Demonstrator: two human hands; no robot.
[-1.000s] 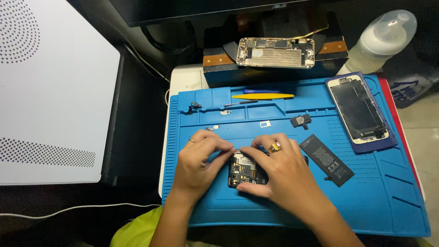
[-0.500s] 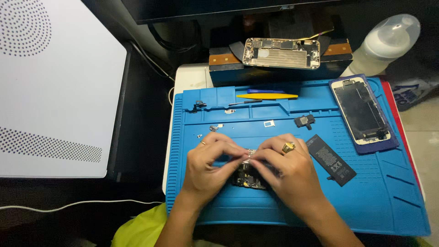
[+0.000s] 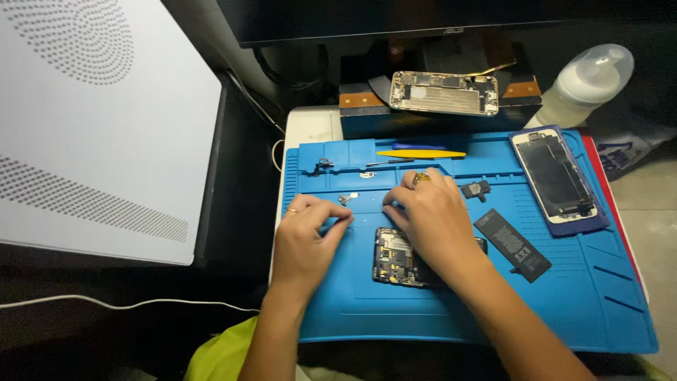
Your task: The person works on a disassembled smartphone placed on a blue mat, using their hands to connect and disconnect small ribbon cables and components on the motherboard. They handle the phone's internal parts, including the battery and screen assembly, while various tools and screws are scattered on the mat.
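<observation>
Left hand [image 3: 305, 236], fingers curled together with fingertips pinched, rests on the blue work mat [image 3: 564, 310]; whether it grips a part cannot be told. Just right of it lies the circuit board [image 3: 396, 255], partly beneath the right hand [image 3: 431, 215], whose fingers are loosely bent and press the mat above the board. Right of that hand: a black battery [image 3: 512, 245], then a screen assembly [image 3: 557, 176].

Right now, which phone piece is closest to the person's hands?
The circuit board, lying on the blue mat partly under the right hand. The black battery, the screen and the metal phone shell lie farther off.
</observation>
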